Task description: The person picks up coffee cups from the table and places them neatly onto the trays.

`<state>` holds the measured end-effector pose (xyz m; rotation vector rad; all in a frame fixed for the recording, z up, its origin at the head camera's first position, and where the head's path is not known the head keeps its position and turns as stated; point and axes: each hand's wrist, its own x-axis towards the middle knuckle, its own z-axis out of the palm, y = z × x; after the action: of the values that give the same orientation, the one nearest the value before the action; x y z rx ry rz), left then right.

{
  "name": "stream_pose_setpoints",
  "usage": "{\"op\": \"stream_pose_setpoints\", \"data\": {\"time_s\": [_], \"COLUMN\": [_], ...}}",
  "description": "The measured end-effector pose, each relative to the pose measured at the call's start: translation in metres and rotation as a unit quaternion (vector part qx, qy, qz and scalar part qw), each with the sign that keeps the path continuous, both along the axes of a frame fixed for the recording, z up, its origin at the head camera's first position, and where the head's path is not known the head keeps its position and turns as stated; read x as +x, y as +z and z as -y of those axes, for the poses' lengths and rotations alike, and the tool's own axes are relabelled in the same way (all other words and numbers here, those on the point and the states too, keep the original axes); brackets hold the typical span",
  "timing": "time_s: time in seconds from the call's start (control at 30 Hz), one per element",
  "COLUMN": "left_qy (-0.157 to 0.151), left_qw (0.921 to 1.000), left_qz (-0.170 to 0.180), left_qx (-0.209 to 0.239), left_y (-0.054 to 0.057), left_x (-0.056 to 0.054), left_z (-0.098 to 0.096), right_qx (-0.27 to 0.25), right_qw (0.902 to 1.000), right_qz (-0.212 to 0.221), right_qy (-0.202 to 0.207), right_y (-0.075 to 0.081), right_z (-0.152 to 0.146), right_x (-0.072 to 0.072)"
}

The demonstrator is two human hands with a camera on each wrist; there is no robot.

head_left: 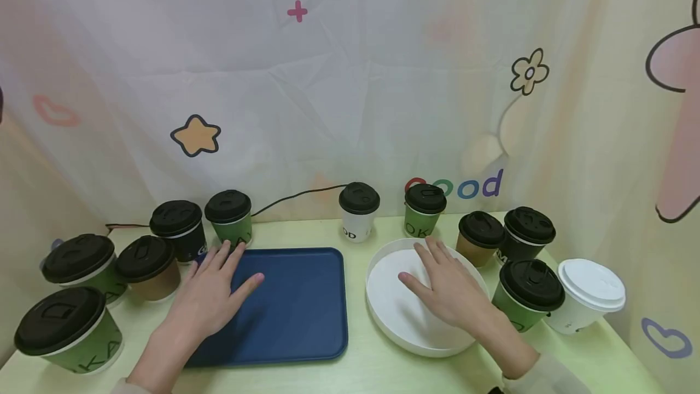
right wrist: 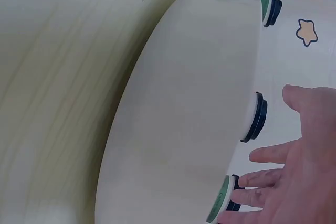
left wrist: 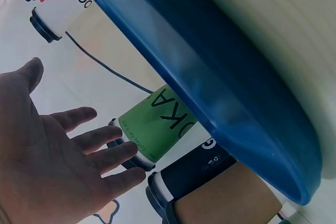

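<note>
My left hand point(head_left: 209, 293) is above the left part of a dark blue rectangular tray point(head_left: 301, 303), fingers spread and holding nothing. My right hand point(head_left: 451, 289) hangs over a round white tray point(head_left: 391, 297), its fingers also extended and holding nothing. In the left wrist view a gap shows between the left hand point(left wrist: 68, 156) and the blue tray's edge point(left wrist: 199, 77). The right wrist view has the right hand point(right wrist: 283, 171) beyond the white tray's side point(right wrist: 173, 114). Behind the left fingers is a green paper cup point(head_left: 229, 217) with a black lid.
Left of the blue tray stand lidded cups: green point(head_left: 71, 330), another green point(head_left: 82, 263), brown point(head_left: 147, 269) and black point(head_left: 177, 230). Behind are a white cup point(head_left: 358, 211) and a green cup point(head_left: 423, 208). Several more, including a white-lidded cup point(head_left: 587, 297), line the right. A patterned curtain point(head_left: 350, 78) hangs behind.
</note>
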<state>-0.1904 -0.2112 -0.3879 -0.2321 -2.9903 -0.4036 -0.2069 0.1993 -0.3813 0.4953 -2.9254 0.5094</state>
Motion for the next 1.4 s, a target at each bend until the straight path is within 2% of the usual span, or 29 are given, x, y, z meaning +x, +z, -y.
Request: {"op": "stream_pose_setpoints", "data": {"time_s": [0.17,0.43,0.6,0.83,1.0,1.13,1.3,1.4], "left_qy": [0.003,-0.008,-0.007,0.006,0.014,0.025,0.027,0.029], "left_qw": [0.9998,0.9975,0.9961,0.9956,0.9965,0.9942,0.9899,0.9872], "left_qz": [0.02,0.07,0.087,0.091,0.074,0.094,0.13,0.152], "left_qx": [-0.001,-0.008,-0.01,-0.023,-0.038,-0.045,-0.051,-0.038], "left_y": [-0.001,-0.006,-0.007,-0.011,-0.013,-0.012,-0.015,-0.018], "left_x": [0.002,0.005,0.007,0.005,0.005,0.003,0.002,0.002], "left_z": [0.001,0.006,0.008,0.015,0.021,0.024,0.029,0.03], "right_qx": [-0.019,-0.032,-0.049,-0.06,-0.048,-0.026,0.025,0.058], "right_qw": [0.9997,0.9976,0.9915,0.9748,0.9646,0.9601,0.9635,0.9653], "right_qz": [-0.01,-0.042,-0.076,-0.114,-0.1,-0.071,0.001,0.017], "right_qy": [0.012,0.045,0.094,0.182,0.24,0.269,0.266,0.254], "right_y": [0.0,-0.002,-0.004,-0.006,-0.006,-0.006,-0.008,-0.012], "right_z": [0.004,0.016,0.028,0.042,0.053,0.062,0.075,0.084], "right_x": [0.001,0.005,0.009,0.019,0.026,0.03,0.038,0.043]}}
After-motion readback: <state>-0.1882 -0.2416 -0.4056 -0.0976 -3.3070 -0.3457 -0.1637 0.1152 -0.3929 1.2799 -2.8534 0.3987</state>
